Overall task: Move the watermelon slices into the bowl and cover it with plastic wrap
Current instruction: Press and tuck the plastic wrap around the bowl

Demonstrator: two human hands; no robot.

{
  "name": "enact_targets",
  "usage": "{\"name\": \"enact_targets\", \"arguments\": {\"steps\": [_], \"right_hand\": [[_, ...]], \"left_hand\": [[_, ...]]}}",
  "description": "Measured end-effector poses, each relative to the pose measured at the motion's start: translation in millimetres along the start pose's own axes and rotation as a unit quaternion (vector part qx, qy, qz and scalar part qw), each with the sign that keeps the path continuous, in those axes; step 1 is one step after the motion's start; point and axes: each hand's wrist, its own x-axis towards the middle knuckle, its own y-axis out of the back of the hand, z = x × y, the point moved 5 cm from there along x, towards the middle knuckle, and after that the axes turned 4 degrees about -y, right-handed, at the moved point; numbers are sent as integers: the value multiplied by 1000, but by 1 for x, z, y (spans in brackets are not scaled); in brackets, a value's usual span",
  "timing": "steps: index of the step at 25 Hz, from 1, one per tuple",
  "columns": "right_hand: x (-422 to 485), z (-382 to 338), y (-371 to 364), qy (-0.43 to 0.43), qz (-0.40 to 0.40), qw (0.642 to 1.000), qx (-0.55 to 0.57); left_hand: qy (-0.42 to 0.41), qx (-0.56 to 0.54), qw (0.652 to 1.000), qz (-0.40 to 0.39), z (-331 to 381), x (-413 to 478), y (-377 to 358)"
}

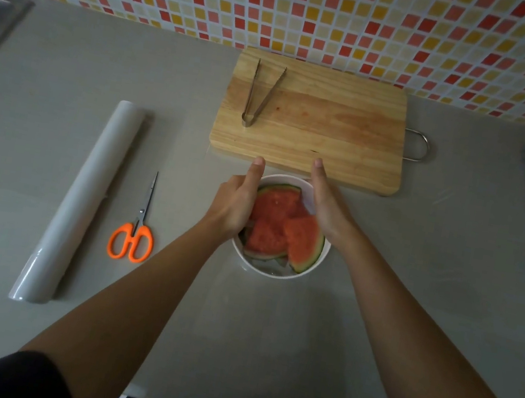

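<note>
The fingers of both hands curl down out of sight round the outside of the white bowl (pixel 276 274). The left hand (pixel 235 210) cups its left wall and the right hand (pixel 325 209) its right wall, and both thumbs lie straight, pointing away over the far rim. The bowl stands on the grey worktop (pixel 417 259) just in front of the wooden cutting board (pixel 328 130). The watermelon slices (pixel 279 226) are already piled inside it, so that part of the task looks done.

A faint sheen over the fruit and a pale edge on the worktop suggest a sheet of plastic wrap (pixel 309 203) is already draped across, though the film is too clear to be sure. If so, the step in hand is the sealing. The next move calls for sliding the hands round the wall and pulling the film taut and flat all the way round.

The roll (pixel 80 199) and the orange-handled scissors (pixel 133 236) lie well to the left, and the tongs (pixel 259 97) rest on the board. I can read no brand, label or writing anywhere.
</note>
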Motion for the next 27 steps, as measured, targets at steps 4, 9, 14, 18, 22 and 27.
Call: {"name": "enact_targets", "arguments": {"steps": [4, 9, 14, 18, 22, 27], "right_hand": [[1, -1, 1, -13, 26, 1000, -3], [3, 2, 0, -50, 24, 998, -27], [-2, -10, 0, -63, 47, 991, -109], [-4, -16, -3, -77, 34, 982, -169], [0, -11, -2, -77, 44, 972, -215], [-7, -9, 2, -60, 95, 960, -256]], "left_hand": [[-41, 78, 995, 42, 4, 0, 1], [-60, 88, 993, 56, -1, -1, 4], [-69, 75, 992, 73, -8, -1, 7], [-86, 106, 986, 92, -6, -6, 8], [-83, 127, 983, 106, -5, -6, 11], [-99, 190, 969, 125, 2, -8, 8]]}}
